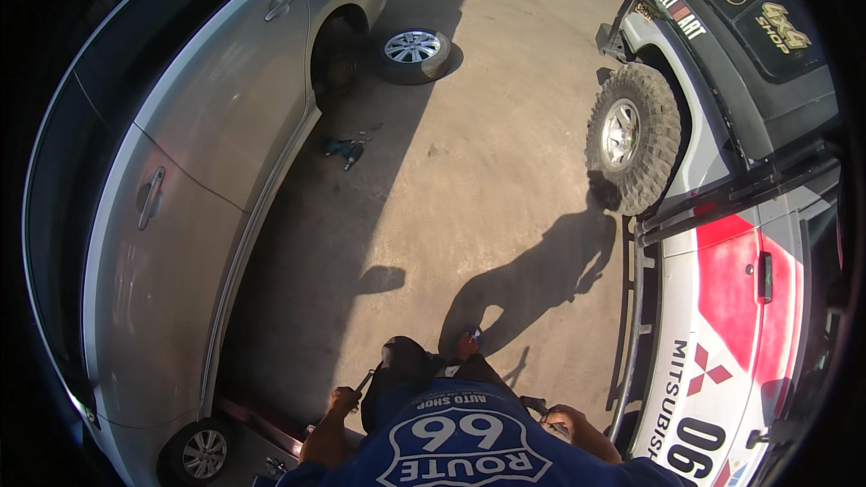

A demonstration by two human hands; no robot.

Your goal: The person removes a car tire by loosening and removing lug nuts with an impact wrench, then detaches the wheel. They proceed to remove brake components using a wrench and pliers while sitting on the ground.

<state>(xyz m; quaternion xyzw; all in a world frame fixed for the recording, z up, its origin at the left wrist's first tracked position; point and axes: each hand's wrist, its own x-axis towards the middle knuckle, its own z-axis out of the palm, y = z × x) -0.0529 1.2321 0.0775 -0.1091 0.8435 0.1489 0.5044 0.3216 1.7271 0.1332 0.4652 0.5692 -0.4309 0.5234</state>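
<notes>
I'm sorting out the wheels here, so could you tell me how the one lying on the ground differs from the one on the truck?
The loose wheel lies flat beside the silver car; the truck wheel stands upright, mounted. The loose wheel has a slim, smooth tyre; the truck wheel has a chunky, knobby one. Both have silver rims.
</notes>
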